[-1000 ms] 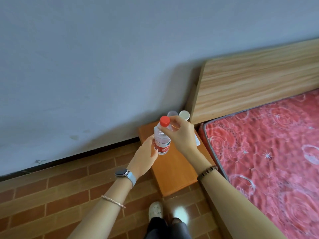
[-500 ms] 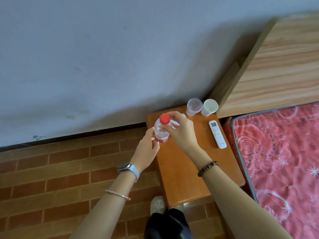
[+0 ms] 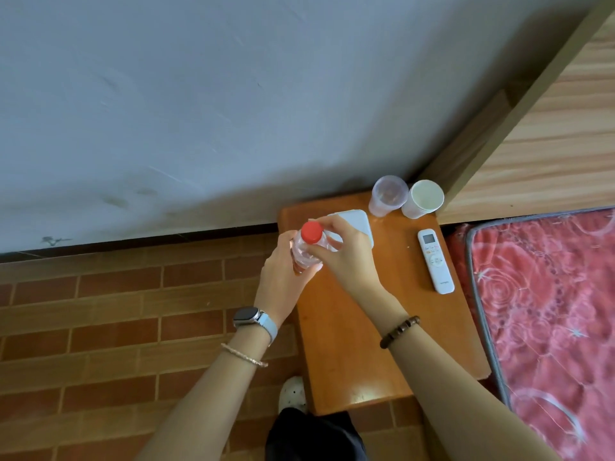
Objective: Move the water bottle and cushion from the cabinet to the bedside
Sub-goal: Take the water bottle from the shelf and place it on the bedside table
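Note:
A clear water bottle (image 3: 307,249) with a red cap stands upright over the far left corner of the orange bedside table (image 3: 359,344). My left hand (image 3: 283,277) wraps its body from the left. My right hand (image 3: 346,257) grips its upper part from the right, fingers just under the cap. I cannot tell whether the bottle's base touches the tabletop. No cushion is in view.
On the table lie a white flat box (image 3: 357,222), a clear plastic cup (image 3: 387,196), a white paper cup (image 3: 422,198) and a white remote (image 3: 436,261). A red patterned mattress (image 3: 549,311) and wooden headboard (image 3: 549,144) are at right. Grey wall behind, brick-pattern floor (image 3: 116,327) at left.
The view has tilted down and closer over the table. Both hands have lowered the bottle toward the table's far left corner; cups, box and remote have come into sight.

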{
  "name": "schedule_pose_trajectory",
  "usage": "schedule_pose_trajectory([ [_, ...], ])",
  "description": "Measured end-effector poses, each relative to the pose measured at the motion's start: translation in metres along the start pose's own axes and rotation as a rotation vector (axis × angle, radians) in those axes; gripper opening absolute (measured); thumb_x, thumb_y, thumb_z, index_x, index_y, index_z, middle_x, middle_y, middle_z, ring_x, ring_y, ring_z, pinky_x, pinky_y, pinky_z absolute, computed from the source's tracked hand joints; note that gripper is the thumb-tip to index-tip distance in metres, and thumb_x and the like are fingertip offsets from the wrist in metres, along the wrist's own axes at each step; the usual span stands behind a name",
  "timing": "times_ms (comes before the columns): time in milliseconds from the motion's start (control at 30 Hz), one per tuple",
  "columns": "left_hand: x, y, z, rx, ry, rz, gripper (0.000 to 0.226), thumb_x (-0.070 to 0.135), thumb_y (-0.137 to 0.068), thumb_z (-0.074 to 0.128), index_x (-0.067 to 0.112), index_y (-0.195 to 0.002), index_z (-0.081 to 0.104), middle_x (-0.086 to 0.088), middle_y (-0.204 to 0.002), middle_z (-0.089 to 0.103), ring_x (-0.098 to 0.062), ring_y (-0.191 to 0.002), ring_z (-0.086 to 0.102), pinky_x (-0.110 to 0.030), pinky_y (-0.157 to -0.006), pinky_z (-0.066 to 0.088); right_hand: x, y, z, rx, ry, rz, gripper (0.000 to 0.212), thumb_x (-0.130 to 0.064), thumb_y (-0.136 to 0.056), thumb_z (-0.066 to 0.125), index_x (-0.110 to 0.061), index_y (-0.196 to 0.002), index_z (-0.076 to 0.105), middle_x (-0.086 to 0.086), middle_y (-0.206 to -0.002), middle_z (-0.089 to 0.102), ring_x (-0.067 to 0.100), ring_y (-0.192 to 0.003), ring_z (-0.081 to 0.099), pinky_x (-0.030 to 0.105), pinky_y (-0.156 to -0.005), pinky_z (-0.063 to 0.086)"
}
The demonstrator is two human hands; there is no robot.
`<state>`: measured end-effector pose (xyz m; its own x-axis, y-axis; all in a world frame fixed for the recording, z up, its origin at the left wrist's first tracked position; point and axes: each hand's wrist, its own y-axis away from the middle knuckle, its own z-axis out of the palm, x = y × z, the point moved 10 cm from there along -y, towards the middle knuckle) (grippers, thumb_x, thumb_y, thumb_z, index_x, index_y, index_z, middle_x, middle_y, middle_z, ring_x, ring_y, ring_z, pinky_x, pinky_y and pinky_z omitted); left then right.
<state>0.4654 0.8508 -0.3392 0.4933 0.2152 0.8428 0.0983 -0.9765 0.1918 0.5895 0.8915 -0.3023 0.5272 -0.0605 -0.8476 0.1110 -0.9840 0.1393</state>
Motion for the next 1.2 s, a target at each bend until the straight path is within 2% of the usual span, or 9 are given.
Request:
schedule_pose_trajectory([
  [200, -0.002, 0.002, 0.002, 0.071, 0.059, 0.042, 0.055, 0.034, -0.077, 0.078, 0.027, -0.124, 0.048, 0.007, -0.111, 0.067, -0.010, -0.098, 0.065, -0.023, -0.085, 0.055, 0.005, 0.009, 0.006, -0.046, -0.013, -0.026, 0.046, -0.035, -0.077, 0.078, -0.021, -0.118, 0.063, -0.005, -0.116, 0.067, 0.007, -0.105, 0.060, 0.018, -0.089, 0.051],
  [300, -0.005, 0.001, 0.003, 0.079, 0.097, 0.060, 0.056, 0.030, -0.076, 0.079, 0.030, -0.122, 0.048, 0.009, -0.110, 0.066, -0.009, -0.099, 0.065, -0.015, -0.084, 0.053, 0.008, 0.013, 0.006, -0.048, -0.040, -0.043, 0.046, -0.036, -0.076, 0.079, -0.024, -0.117, 0.060, -0.008, -0.115, 0.065, 0.005, -0.102, 0.060, 0.014, -0.085, 0.051],
  [433, -0.014, 0.000, 0.008, 0.084, 0.143, 0.056, 0.060, 0.026, -0.075, 0.080, 0.039, -0.121, 0.044, 0.015, -0.109, 0.063, -0.007, -0.098, 0.064, -0.007, -0.081, 0.050, 0.019, 0.016, 0.013, -0.055, -0.067, -0.025, 0.056, -0.031, -0.075, 0.081, -0.022, -0.125, 0.056, -0.005, -0.122, 0.063, 0.006, -0.108, 0.059, 0.015, -0.089, 0.050],
  [533, -0.021, -0.001, 0.012, 0.104, 0.151, 0.050, 0.061, 0.025, -0.076, 0.079, 0.038, -0.124, 0.043, 0.016, -0.111, 0.062, -0.008, -0.101, 0.064, -0.013, -0.085, 0.051, 0.022, 0.014, 0.018, -0.059, -0.090, -0.035, 0.057, -0.029, -0.076, 0.081, -0.020, -0.126, 0.055, -0.005, -0.123, 0.063, 0.005, -0.109, 0.057, 0.010, -0.088, 0.047],
  [633, -0.021, -0.006, 0.011, 0.110, 0.178, 0.057, 0.058, 0.028, -0.077, 0.078, 0.045, -0.121, 0.043, 0.023, -0.108, 0.061, -0.004, -0.101, 0.064, -0.014, -0.085, 0.052, 0.022, 0.008, 0.019, -0.058, -0.102, -0.049, 0.055, -0.028, -0.077, 0.080, -0.021, -0.126, 0.055, -0.005, -0.123, 0.063, 0.003, -0.108, 0.056, 0.007, -0.087, 0.045],
  [800, -0.018, -0.034, 0.007, 0.107, 0.201, 0.068, 0.053, 0.023, -0.078, 0.078, 0.036, -0.120, 0.047, 0.009, -0.107, 0.067, -0.009, -0.097, 0.067, -0.016, -0.078, 0.055, 0.016, -0.015, 0.017, -0.045, -0.137, -0.072, 0.056, -0.027, -0.078, 0.079, -0.021, -0.128, 0.053, -0.006, -0.124, 0.063, 0.006, -0.113, 0.057, 0.020, -0.091, 0.051],
  [933, -0.015, -0.058, 0.003, 0.123, 0.196, 0.079, 0.053, 0.016, -0.077, 0.078, 0.032, -0.118, 0.049, 0.007, -0.101, 0.069, -0.010, -0.088, 0.068, -0.019, -0.071, 0.056, 0.016, -0.039, 0.017, -0.037, -0.123, -0.091, 0.058, -0.027, -0.078, 0.079, -0.026, -0.129, 0.051, -0.006, -0.124, 0.062, 0.010, -0.116, 0.056, 0.035, -0.092, 0.055],
  [1100, -0.011, -0.074, 0.000, 0.126, 0.167, 0.109, 0.052, 0.013, -0.076, 0.078, 0.029, -0.117, 0.049, 0.005, -0.098, 0.069, -0.007, -0.084, 0.068, -0.011, -0.067, 0.054, 0.015, -0.056, 0.015, -0.023, -0.094, -0.106, 0.057, -0.031, -0.077, 0.079, -0.032, -0.126, 0.049, -0.008, -0.120, 0.063, 0.009, -0.114, 0.057, 0.035, -0.088, 0.057],
  [1200, -0.012, -0.074, 0.000, 0.115, 0.164, 0.110, 0.053, 0.014, -0.077, 0.078, 0.025, -0.119, 0.049, 0.008, -0.099, 0.068, 0.000, -0.085, 0.066, -0.009, -0.069, 0.053, 0.013, -0.055, 0.015, -0.028, -0.090, -0.103, 0.056, -0.031, -0.078, 0.078, -0.028, -0.126, 0.050, -0.007, -0.121, 0.063, 0.010, -0.114, 0.058, 0.034, -0.089, 0.057],
])
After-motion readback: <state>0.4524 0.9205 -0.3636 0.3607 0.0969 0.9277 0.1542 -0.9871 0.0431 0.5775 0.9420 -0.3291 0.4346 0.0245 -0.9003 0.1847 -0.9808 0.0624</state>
